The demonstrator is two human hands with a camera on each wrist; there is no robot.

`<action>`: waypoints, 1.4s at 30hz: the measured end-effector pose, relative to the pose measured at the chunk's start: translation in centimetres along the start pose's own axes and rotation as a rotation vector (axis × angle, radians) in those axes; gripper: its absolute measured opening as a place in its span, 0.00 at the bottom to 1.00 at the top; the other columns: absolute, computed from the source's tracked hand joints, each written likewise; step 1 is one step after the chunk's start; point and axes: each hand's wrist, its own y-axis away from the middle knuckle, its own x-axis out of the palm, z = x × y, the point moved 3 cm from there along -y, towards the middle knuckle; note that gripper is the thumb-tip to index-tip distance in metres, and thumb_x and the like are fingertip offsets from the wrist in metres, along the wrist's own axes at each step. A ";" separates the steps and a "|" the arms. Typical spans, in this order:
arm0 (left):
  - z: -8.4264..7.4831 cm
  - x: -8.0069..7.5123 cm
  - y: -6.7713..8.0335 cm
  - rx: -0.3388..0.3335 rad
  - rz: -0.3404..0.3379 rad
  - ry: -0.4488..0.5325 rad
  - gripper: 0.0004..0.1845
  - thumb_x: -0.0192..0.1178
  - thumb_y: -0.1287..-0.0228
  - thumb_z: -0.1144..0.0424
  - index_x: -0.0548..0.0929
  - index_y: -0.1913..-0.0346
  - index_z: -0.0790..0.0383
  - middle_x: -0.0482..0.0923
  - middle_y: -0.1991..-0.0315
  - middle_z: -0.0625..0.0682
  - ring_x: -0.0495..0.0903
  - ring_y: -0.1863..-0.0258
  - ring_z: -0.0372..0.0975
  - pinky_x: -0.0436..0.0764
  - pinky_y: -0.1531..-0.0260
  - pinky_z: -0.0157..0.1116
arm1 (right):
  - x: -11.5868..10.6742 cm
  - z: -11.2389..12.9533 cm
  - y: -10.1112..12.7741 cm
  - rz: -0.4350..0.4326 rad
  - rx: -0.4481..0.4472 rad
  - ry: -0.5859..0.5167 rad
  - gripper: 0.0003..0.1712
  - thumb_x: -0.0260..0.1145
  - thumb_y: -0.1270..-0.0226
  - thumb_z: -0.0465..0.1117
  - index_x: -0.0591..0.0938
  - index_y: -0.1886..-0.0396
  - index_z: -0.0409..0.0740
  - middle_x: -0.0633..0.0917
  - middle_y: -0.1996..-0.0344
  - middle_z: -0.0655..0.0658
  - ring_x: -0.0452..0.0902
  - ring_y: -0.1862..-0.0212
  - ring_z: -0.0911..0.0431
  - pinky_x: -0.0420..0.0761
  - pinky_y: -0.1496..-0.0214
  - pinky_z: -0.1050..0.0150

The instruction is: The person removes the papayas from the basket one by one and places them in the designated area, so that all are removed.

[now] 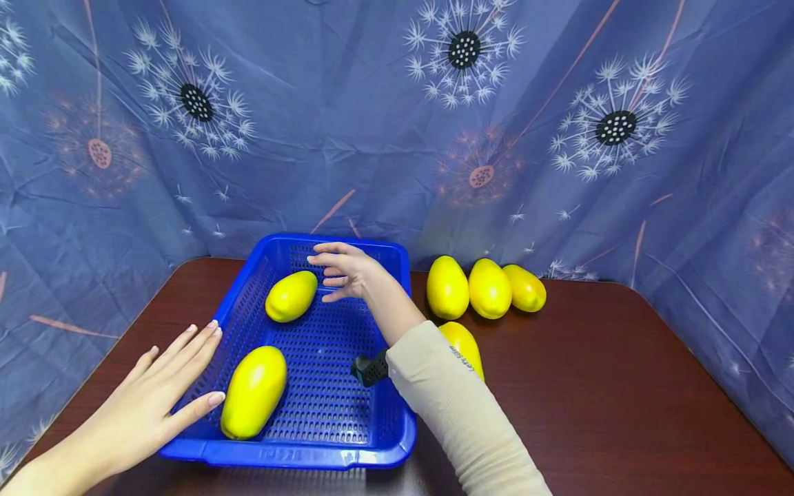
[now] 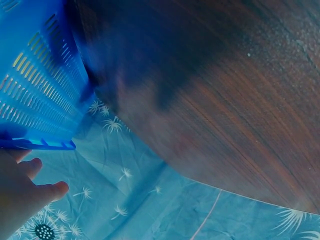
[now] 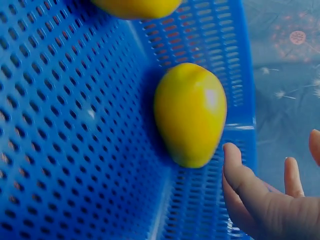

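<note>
A blue perforated basket (image 1: 322, 451) stands on the dark wooden table and holds two yellow mangoes: one at its far left (image 1: 291, 295), one at its near left (image 1: 253, 391). My right hand (image 1: 343, 270) hovers over the basket's far end, fingers spread and relaxed, just right of the far mango (image 3: 190, 113) and holding nothing. My left hand (image 1: 167, 386) lies flat against the basket's left wall (image 2: 35, 95), fingers straight, the thumb close to the near mango.
Three more yellow mangoes (image 1: 488, 287) lie in a row on the table right of the basket, and another (image 1: 462, 344) sits partly behind my right sleeve. A blue patterned cloth (image 1: 397, 124) hangs behind the table.
</note>
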 end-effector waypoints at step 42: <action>0.0 0.0 0.0 -0.036 0.025 -0.003 0.41 0.56 0.37 0.48 0.50 0.26 0.53 0.48 0.27 0.52 0.34 0.27 0.39 0.26 0.35 0.51 | 4.3 -4.3 -3.9 -0.023 0.037 0.244 0.29 0.65 0.40 0.34 0.72 0.38 0.52 0.65 0.37 0.37 0.61 0.42 0.27 0.79 0.60 0.43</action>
